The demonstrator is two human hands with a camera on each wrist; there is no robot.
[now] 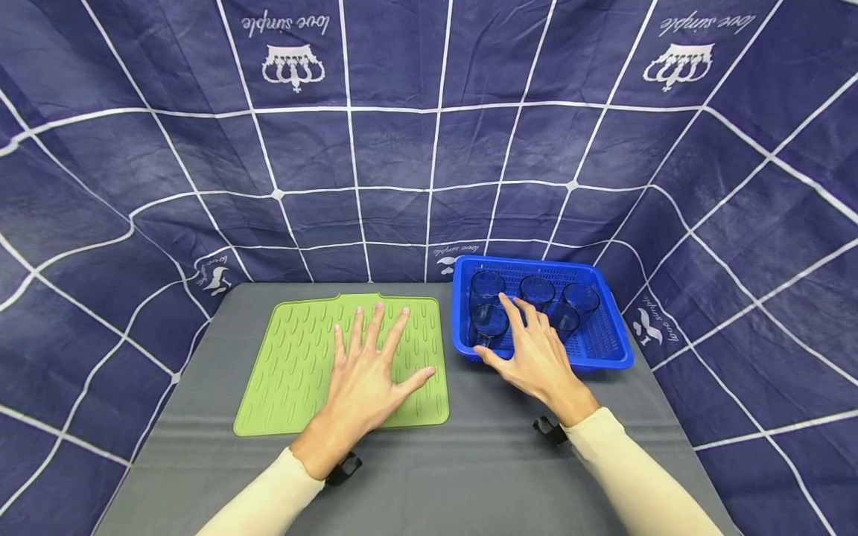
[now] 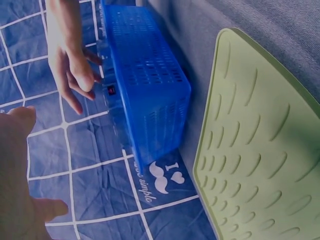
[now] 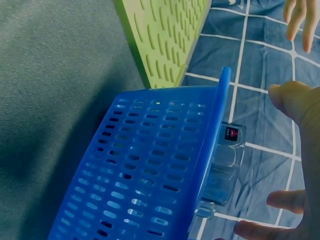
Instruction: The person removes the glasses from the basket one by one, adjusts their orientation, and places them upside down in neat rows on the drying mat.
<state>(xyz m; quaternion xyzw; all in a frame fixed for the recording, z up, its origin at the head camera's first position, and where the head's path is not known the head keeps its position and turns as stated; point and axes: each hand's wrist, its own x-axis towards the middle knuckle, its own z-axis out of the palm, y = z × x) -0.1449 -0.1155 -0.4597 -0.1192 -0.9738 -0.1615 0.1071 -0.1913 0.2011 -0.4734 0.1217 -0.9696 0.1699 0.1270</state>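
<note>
My left hand (image 1: 365, 380) is held over the green ridged drying mat (image 1: 288, 365), fingers spread and nothing in them. Above the front of the blue plastic basket (image 1: 620, 351) is my right hand (image 1: 536, 357), its thumb and fingers parted around empty space. Several clear glass cups stand inside the basket. The front-left glass cup (image 1: 489, 320) is nearest to the right thumb and fingertips, and another cup is partly hidden behind the fingers. In the right wrist view, a glass cup (image 3: 225, 165) with a small dark label rises past the basket rim.
A grey cloth (image 1: 462, 469) covers the table under the mat and basket. Dark blue curtains with white grid lines (image 1: 395, 149) enclose the back and both sides. The basket stands to the right of the mat with a narrow strip of grey between them.
</note>
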